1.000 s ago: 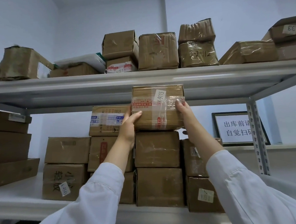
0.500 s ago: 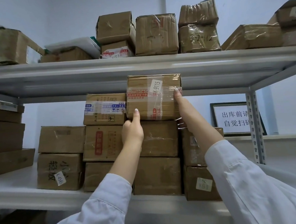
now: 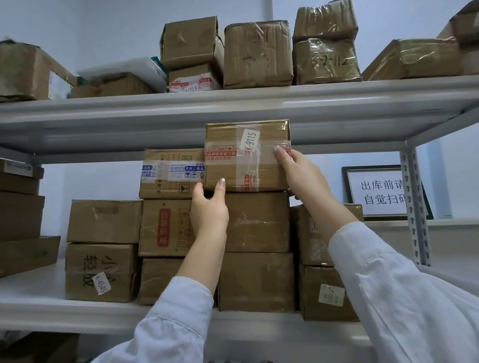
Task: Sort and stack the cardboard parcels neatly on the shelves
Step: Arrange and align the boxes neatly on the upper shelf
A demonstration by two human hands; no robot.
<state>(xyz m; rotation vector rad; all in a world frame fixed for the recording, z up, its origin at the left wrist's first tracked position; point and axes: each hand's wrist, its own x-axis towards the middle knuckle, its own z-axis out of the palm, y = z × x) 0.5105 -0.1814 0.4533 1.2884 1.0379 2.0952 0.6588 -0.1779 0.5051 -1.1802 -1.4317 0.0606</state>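
Note:
A taped cardboard parcel labelled K-9115 [image 3: 240, 164] sits on top of the middle stack of parcels [image 3: 256, 222] on the middle shelf [image 3: 30, 306], just under the upper shelf [image 3: 228, 106]. My left hand [image 3: 209, 208] holds its lower left corner, thumb on the front face. My right hand [image 3: 302, 174] grips its right edge, fingers on the front tape. Beside it on the left lies a parcel with blue tape [image 3: 170, 174].
Several parcels line the upper shelf, among them a wrapped one marked 3-2-112 [image 3: 326, 61]. Flat boxes [image 3: 10, 217] are piled at far left. A parcel labelled K-4545 [image 3: 100, 271] stands lower left. A framed sign [image 3: 384, 192] and perforated upright [image 3: 415, 207] stand at right.
The K-9115 parcel has settled onto the middle stack. My left hand slid from its left side down to the lower left corner. My right hand moved onto its right front edge.

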